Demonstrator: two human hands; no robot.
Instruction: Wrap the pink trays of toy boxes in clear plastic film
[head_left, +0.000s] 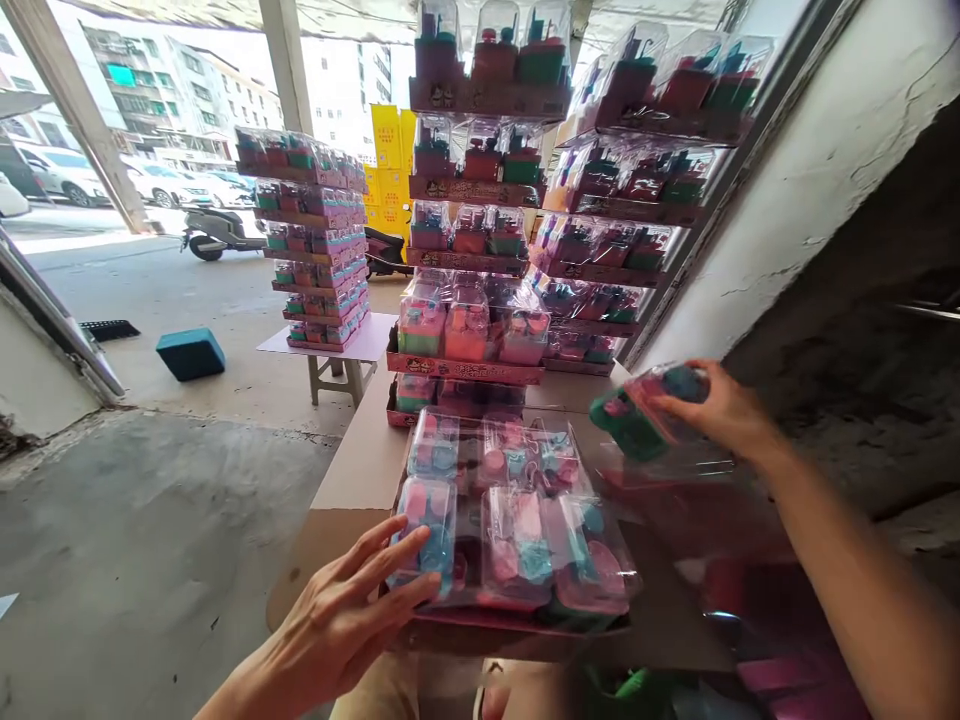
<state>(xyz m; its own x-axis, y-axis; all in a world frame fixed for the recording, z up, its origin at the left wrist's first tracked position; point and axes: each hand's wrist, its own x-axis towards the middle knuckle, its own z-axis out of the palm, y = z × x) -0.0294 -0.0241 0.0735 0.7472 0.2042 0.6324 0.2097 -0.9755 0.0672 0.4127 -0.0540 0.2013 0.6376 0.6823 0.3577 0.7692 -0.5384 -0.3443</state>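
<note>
A tray of clear-lidded toy boxes with pink and teal parts lies on a cardboard surface right in front of me. My left hand rests open, fingers stretched against the tray's near left box. My right hand is raised to the right, closed round a toy box with a green base, which is blurred by motion.
Tall stacks of the same toy trays rise behind, with more stacks leaning at the right against a white wall. Another stack sits on a small table at the left. A concrete floor, a teal block, a scooter and parked cars lie beyond.
</note>
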